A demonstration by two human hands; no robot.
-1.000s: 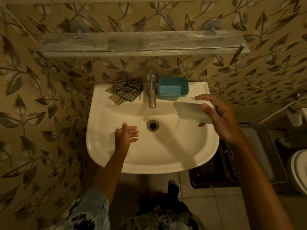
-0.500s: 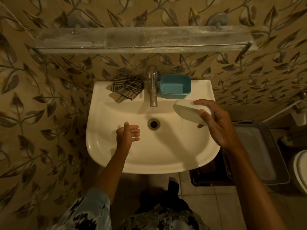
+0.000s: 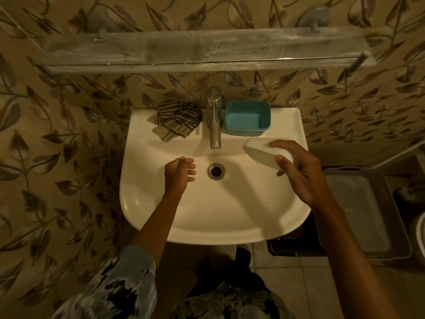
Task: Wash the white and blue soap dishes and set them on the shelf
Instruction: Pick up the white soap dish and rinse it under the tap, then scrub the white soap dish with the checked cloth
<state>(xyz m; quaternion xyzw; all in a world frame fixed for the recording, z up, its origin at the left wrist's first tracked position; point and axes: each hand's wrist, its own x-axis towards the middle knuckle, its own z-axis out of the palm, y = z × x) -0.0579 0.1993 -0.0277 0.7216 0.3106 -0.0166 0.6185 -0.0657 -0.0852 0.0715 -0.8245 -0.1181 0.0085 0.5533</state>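
My right hand [image 3: 299,171] grips the white soap dish [image 3: 259,153] over the right side of the white sink [image 3: 207,217], with the dish tilted on its side. The blue soap dish [image 3: 248,118] stands upright on the sink's back ledge, just right of the metal tap [image 3: 214,120]. My left hand [image 3: 178,173] hovers over the basin left of the drain [image 3: 216,171], fingers apart and holding nothing. Above, the glass shelf [image 3: 202,49] runs along the leaf-patterned wall with nothing on it.
A striped cloth [image 3: 178,119] lies crumpled on the ledge left of the tap. A grey plastic basket [image 3: 363,212] sits on a dark crate to the right of the sink. A toilet edge [image 3: 420,236] shows at the far right.
My right hand has turned the white dish and drawn it slightly lower; the stream of water running off it has stopped. My left hand has stayed put over the basin.
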